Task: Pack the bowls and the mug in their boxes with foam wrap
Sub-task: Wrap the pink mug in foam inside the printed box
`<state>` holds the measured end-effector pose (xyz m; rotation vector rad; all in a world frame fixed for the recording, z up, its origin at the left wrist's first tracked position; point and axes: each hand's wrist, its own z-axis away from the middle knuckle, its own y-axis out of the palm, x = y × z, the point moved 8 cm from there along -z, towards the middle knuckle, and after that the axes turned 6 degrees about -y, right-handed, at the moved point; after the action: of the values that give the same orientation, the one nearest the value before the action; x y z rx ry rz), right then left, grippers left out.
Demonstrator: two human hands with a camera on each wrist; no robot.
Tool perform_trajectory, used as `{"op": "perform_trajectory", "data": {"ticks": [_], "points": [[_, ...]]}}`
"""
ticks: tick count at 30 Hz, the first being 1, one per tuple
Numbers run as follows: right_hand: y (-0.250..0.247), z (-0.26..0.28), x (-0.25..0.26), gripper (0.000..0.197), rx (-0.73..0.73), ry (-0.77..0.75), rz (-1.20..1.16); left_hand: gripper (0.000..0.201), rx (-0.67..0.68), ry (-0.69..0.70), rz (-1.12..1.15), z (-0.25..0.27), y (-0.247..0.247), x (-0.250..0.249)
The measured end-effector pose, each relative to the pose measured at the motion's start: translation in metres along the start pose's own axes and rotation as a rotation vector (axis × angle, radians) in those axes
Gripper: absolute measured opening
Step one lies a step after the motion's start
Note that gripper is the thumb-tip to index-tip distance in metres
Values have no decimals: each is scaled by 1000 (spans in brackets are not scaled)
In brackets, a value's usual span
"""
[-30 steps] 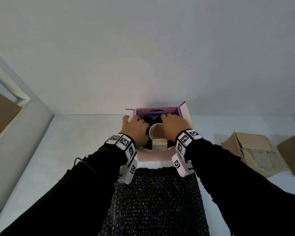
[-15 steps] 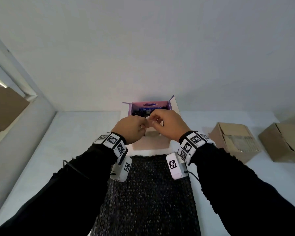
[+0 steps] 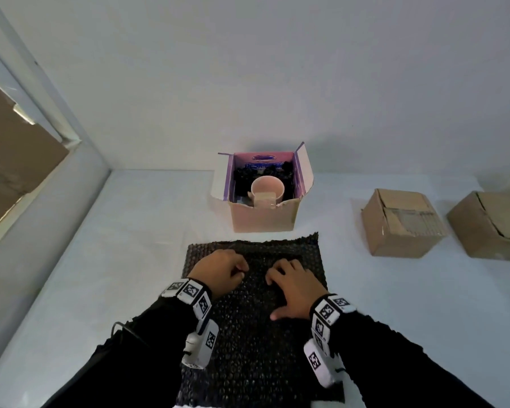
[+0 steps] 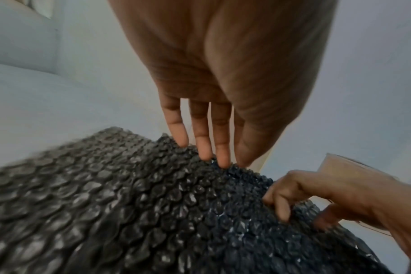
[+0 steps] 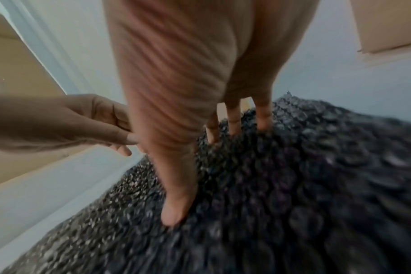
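A pink mug (image 3: pixel 267 187) stands in the open box (image 3: pixel 262 219) with purple inner flaps, black wrap packed around it. A black bubble wrap sheet (image 3: pixel 253 334) lies flat on the table in front of the box. My left hand (image 3: pixel 233 272) rests on the sheet's far left part, and the left wrist view shows its straight fingertips (image 4: pixel 205 148) touching the bubbles. My right hand (image 3: pixel 280 278) lies spread on the sheet beside it, thumb (image 5: pixel 176 209) and fingertips pressing down on the wrap (image 5: pixel 293 185). Neither hand holds anything.
Two closed brown cardboard boxes (image 3: pixel 401 222) (image 3: pixel 492 226) stand on the right of the white table (image 3: pixel 130 245). A wall runs behind the open box, and a window ledge (image 3: pixel 42 201) lines the left side.
Both hands have drawn back out of the purple-lined box and come down onto the bubble wrap sheet. The mug stays in the box.
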<state>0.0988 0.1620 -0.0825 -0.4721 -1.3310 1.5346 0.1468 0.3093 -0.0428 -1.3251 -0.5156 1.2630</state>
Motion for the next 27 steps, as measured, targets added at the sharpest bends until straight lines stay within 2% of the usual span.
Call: {"op": "perform_trajectory", "data": {"ticks": [4,6,8,10,12,15,17,18,20,23,24,25,27], "points": [[-18,3,-6,22,-194,1,35,29,-62,-33,-2,7,1,9],[-34,7,-13,16,-289,14,-28,44,-161,-69,-18,10,-7,12],[-56,14,-22,13,-399,47,-173,68,-249,-122,75,16,-19,15],[-77,21,-34,11,-502,97,-317,85,-273,-127,220,20,-27,16],[-97,27,-42,11,-605,107,-426,92,-285,-85,184,20,-37,10],[-122,36,-48,21,-740,109,-563,63,-404,33,104,17,-59,-10],[-136,40,-48,33,-824,119,-569,46,-499,42,266,13,-74,-18],[-142,41,-47,31,-855,115,-556,36,-513,15,354,11,-81,-21],[-155,43,-38,22,-879,96,-565,25,-515,8,392,6,-93,-34],[-167,39,-19,70,-791,41,-505,26,-475,92,324,-1,-106,-61],[-170,36,-18,75,-767,42,-440,26,-462,118,318,-3,-109,-66],[-172,33,-18,69,-749,48,-380,24,-453,129,326,-5,-111,-70],[-177,29,-24,37,-717,51,-370,22,-421,115,364,-8,-113,-69]]}}
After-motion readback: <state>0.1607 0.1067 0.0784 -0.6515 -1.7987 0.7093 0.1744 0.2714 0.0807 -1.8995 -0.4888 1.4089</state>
